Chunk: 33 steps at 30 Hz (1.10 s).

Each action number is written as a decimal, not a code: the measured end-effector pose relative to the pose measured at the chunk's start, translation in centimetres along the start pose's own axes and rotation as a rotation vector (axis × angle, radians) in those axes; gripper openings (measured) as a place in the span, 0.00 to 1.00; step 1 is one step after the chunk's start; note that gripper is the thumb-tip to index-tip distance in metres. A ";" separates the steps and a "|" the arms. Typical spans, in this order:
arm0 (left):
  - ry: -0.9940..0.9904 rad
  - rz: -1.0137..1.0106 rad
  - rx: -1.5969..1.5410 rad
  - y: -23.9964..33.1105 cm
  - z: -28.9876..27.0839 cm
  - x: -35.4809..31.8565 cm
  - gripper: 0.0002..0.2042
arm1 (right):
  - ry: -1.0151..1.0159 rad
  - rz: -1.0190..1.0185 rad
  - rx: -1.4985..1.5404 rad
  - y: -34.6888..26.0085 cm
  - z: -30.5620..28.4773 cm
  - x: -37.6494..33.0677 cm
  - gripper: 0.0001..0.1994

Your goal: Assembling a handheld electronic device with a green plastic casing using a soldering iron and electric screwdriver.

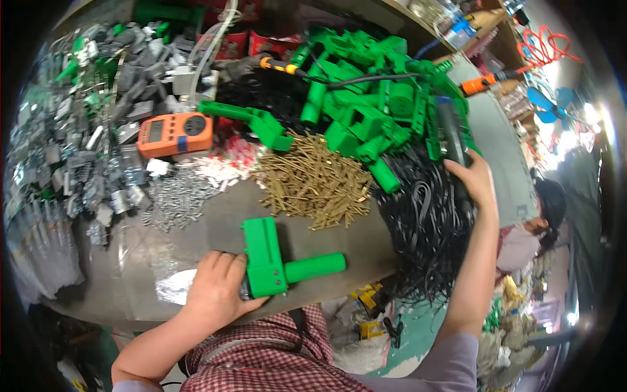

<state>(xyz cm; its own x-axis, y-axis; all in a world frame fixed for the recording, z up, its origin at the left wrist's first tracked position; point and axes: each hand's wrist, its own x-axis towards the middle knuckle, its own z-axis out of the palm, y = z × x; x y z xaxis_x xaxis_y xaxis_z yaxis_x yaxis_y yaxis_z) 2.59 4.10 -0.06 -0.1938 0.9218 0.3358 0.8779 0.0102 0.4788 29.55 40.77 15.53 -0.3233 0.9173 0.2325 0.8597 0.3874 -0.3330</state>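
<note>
A green plastic housing (271, 258), L-shaped with a round handle sticking out toward 3 o'clock, lies on the near edge of the grey worktop (215, 225). The left hand (215, 291) grips its lower left corner, fingers curled around the part. At about 1 o'clock from it, well apart, the right hand (473, 179) reaches into a heap of black cords (424, 222), its fingers closed around a dark cylindrical tool (452, 137) that stands upright at the pile's far side.

Straight up at 12 o'clock from the housing sits a mound of brass screws (313, 183), and beyond that a big heap of green plastic housings (372, 98) (same shape as the one in hand). At 11 o'clock is a scatter of small silver screws (179, 196), then an orange meter (175, 134) lying flat. Grey and green metal clips (85, 117) cover the bench toward 10 o'clock.

The worktop is worn and dull, its edge curving toward the person's checked shirt (274, 356). Another person (542, 215) sits low at 3 o'clock, beside cluttered floor and shelves
</note>
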 end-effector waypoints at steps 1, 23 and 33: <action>0.008 0.017 -0.001 0.1 0.0 -0.1 0.29 | 0.010 0.054 0.095 -1.2 -0.7 -1.1 0.29; -0.076 0.021 0.047 -0.3 0.0 -0.7 0.33 | -0.341 0.109 2.297 -6.2 13.9 -18.0 0.21; -0.068 0.069 0.069 -0.3 0.0 -0.9 0.32 | -0.325 0.160 2.459 -6.3 15.0 -19.3 0.20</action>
<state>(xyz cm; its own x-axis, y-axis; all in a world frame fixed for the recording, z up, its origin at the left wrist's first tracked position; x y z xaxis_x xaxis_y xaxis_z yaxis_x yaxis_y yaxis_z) 2.48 3.27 -0.52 -0.1038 0.9453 0.3092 0.9165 -0.0299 0.3989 24.42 21.96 -0.62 -0.5535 0.8254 0.1109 -0.7999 -0.4898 -0.3466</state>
